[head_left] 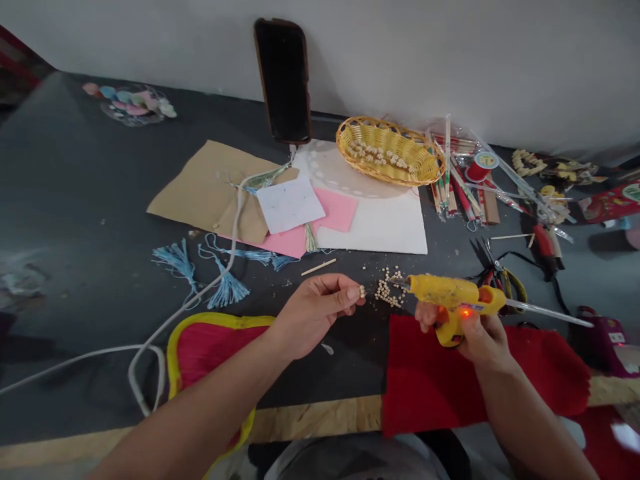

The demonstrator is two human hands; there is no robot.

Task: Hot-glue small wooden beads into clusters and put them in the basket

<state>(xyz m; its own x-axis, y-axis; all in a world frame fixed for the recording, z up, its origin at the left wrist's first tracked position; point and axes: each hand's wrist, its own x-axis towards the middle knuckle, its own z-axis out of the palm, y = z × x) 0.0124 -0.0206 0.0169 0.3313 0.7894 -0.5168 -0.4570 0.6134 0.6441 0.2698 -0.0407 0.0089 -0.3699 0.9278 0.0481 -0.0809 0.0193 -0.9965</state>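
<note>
Between the thumb and forefinger of my left hand [320, 310] are small pale beads [363, 291], pinched close together. My right hand [475, 333] is wrapped round the handle of a yellow hot glue gun [445, 291]; an orange light glows on its side and a clear glue stick [550, 312] sticks out of its back. The nozzle points left, toward the pinched beads, with a gap between them. Below the nozzle, a loose pile of pale beads [387, 293] lies on the dark table. A short wooden stick [319, 267] rests behind my left hand.
A wicker basket [390, 153] holds small bead clusters. A phone [284, 80] leans on the wall, its white cable [235, 227] crossing the left side. Blue tassels [227, 290], brown paper [200, 193], pliers [495, 267] and red cloth [430, 380] lie around.
</note>
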